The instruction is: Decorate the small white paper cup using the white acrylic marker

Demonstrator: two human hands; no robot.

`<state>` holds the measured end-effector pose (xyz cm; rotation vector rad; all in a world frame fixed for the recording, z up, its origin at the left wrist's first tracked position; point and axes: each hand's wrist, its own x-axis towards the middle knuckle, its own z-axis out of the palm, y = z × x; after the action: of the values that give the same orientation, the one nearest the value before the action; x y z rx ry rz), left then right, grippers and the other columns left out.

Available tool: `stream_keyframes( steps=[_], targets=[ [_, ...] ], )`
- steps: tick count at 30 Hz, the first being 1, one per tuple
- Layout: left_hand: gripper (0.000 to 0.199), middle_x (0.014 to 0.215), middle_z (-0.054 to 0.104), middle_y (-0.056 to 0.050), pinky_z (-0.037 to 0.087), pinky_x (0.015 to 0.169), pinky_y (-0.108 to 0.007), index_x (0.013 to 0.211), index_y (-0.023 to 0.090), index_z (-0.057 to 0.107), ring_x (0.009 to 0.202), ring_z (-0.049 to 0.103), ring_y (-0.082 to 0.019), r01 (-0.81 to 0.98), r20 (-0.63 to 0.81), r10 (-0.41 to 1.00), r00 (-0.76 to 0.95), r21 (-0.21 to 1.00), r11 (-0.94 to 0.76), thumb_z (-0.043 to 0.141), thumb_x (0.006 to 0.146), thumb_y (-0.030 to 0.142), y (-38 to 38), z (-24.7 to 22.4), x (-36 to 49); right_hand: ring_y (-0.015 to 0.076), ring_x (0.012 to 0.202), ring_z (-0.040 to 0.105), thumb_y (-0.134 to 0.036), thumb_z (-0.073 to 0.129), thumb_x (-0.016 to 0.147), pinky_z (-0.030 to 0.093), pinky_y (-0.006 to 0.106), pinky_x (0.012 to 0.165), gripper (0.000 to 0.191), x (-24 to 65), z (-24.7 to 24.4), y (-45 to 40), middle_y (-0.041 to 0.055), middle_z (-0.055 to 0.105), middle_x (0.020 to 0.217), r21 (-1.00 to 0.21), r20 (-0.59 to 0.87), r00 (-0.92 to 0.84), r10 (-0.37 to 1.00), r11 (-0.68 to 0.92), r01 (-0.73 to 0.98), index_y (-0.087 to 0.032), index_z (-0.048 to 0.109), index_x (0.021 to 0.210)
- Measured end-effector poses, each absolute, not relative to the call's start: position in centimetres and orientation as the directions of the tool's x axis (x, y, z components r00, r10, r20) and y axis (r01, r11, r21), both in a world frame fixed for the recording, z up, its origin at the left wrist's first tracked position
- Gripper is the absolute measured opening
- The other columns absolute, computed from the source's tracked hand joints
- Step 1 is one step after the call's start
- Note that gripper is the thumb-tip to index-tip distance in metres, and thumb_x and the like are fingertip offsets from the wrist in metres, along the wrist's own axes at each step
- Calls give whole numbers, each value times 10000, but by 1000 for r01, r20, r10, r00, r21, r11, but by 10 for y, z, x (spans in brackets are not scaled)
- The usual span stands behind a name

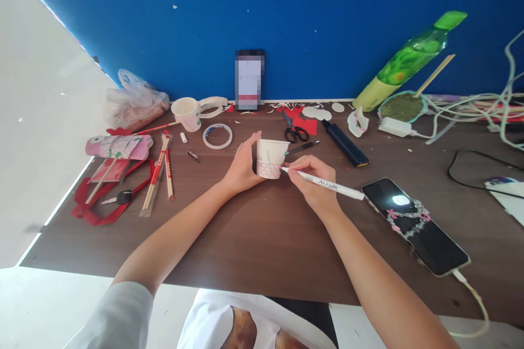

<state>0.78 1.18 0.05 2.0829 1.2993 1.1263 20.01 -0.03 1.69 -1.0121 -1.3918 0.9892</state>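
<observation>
A white paper cup (272, 157) stands upright on the dark table, with a pink scale-like pattern around its lower half and small green marks. My left hand (242, 166) wraps its left side, thumb near the base and fingers up by the rim. Between the fingers of my right hand (313, 177) is a white acrylic marker (327, 184). The marker's tip meets the cup's right side, by the pink pattern. Behind the cup lie a black pen (303, 146) and dark-handled scissors (295, 130).
A phone (249, 80) leans on the blue wall. Left are a tape roll (218, 136), a handled paper cup (186, 114), wrapped chopsticks (155, 174) and a key (118, 197). Right are a dark blue case (345, 143), a charging phone (415, 226) and a green bottle (409, 60).
</observation>
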Motion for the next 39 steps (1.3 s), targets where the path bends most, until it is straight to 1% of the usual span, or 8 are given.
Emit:
stream_keyframes(
  steps=[4, 8, 14, 18, 22, 28, 32, 39],
  targets=[
    [1048, 1538, 272, -212, 225, 1173, -588, 1432, 234, 133, 1464, 238, -352, 540, 404, 878, 257, 693, -477, 810, 656, 426, 12, -1, 8, 181, 721, 660, -226, 735, 676, 538, 451, 914, 126, 200, 15, 4, -26, 644, 671, -950, 220, 31, 975, 222, -220, -238, 616, 635],
    [1071, 1545, 249, -211, 209, 1168, -609, 1448, 236, 83, 1466, 216, -369, 556, 393, 878, 275, 680, -478, 795, 666, 406, 12, -2, 9, 191, 779, 688, -233, 743, 676, 543, 441, 905, 136, 200, 17, 4, -19, 673, 715, -939, 163, 22, 986, 162, -302, -236, 610, 647],
    [1088, 1563, 215, -178, 191, 1175, -602, 1465, 250, 74, 1473, 173, -386, 561, 361, 869, 339, 664, -494, 782, 649, 373, 9, 2, 8, 195, 810, 698, -233, 748, 724, 539, 467, 950, 98, 199, 17, -1, -9, 688, 739, -924, 326, -29, 945, 312, -222, -235, 652, 705],
    [1081, 1549, 242, -177, 196, 1177, -599, 1461, 249, 100, 1466, 195, -386, 556, 359, 874, 328, 674, -486, 794, 649, 416, 8, 2, 7, 184, 766, 691, -214, 727, 750, 536, 474, 966, 90, 198, 24, -5, 0, 688, 723, -917, 395, -91, 914, 386, -104, -224, 659, 692],
    [1098, 1533, 273, -181, 189, 1176, -608, 1451, 249, 124, 1466, 198, -389, 536, 363, 867, 341, 683, -496, 812, 630, 488, 10, 1, 7, 181, 762, 691, -181, 718, 748, 532, 475, 977, 92, 197, 27, -7, 3, 686, 724, -900, 437, -145, 888, 433, -59, -221, 657, 692],
    [1099, 1507, 320, -177, 193, 1177, -599, 1447, 250, 133, 1468, 191, -387, 520, 400, 851, 340, 674, -524, 811, 625, 520, 12, -2, 7, 173, 760, 683, -129, 695, 736, 533, 455, 977, 116, 196, 25, -7, 0, 680, 717, -885, 462, -154, 873, 466, -11, -222, 648, 685],
    [1091, 1519, 293, -187, 201, 1174, -595, 1448, 245, 131, 1462, 212, -388, 521, 412, 845, 340, 666, -534, 803, 636, 525, 12, -4, 7, 176, 765, 683, -130, 703, 720, 536, 442, 967, 116, 196, 25, -7, 3, 680, 710, -891, 445, -151, 883, 453, 26, -221, 648, 672],
    [1108, 1530, 277, -185, 201, 1180, -563, 1458, 243, 110, 1464, 212, -377, 539, 376, 861, 342, 673, -507, 791, 639, 548, 11, -2, 7, 172, 724, 673, -242, 745, 719, 539, 466, 969, 125, 196, 28, -6, -6, 671, 680, -924, 382, -104, 919, 375, -74, -220, 645, 647]
  ],
)
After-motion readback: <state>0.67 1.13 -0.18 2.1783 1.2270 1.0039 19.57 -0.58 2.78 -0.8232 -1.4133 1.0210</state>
